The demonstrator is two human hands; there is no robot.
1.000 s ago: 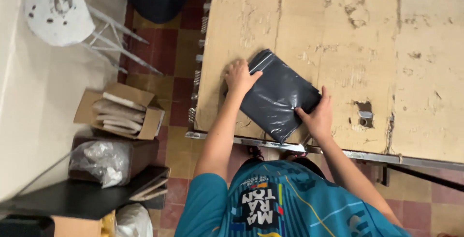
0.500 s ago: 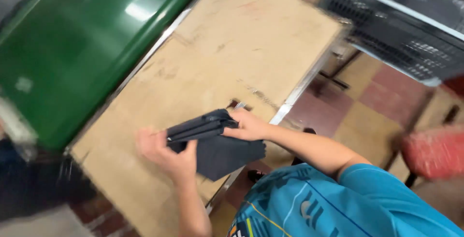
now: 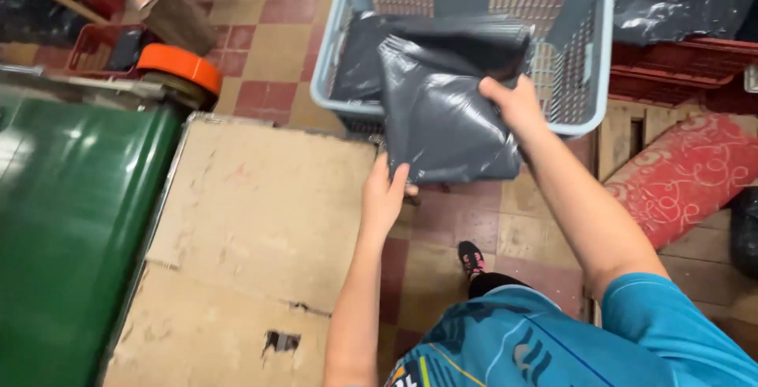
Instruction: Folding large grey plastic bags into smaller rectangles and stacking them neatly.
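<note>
Fingers of the right hand [image 3: 517,103] curl over the upper right edge of a dark grey plastic mailer bag [image 3: 442,118], pinching it; the thumb is hidden behind the bag. The left hand [image 3: 384,193] grips the bag's lower left corner, fingers closed upward against it. The bag hangs tilted in the air, above the near rim of a light blue laundry basket [image 3: 588,55] holding more dark bags [image 3: 359,55]. A cardboard-covered table [image 3: 253,237] lies below the left forearm, beside a green bin [image 3: 71,229].
</note>
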